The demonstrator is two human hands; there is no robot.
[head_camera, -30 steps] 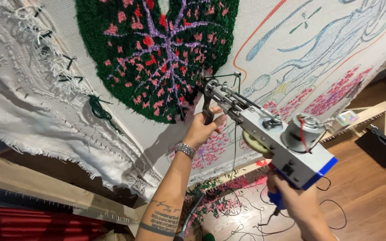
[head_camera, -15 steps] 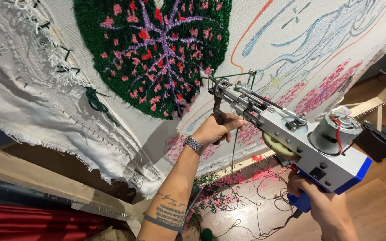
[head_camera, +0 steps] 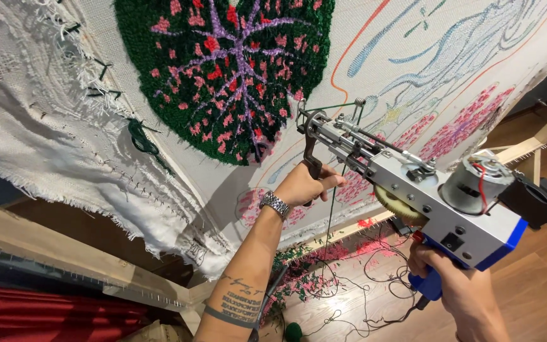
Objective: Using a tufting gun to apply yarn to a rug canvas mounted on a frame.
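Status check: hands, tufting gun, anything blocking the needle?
Left hand grips the front handle; right hand on the blue grip. Tufting gun aimed at backing cloth, beside green leaf tuft. Needle path clear; contact unclear.

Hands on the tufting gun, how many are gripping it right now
2. The left hand grips the black front handle under the tufting gun near the cloth; the right hand holds the blue rear grip. No other hands show.
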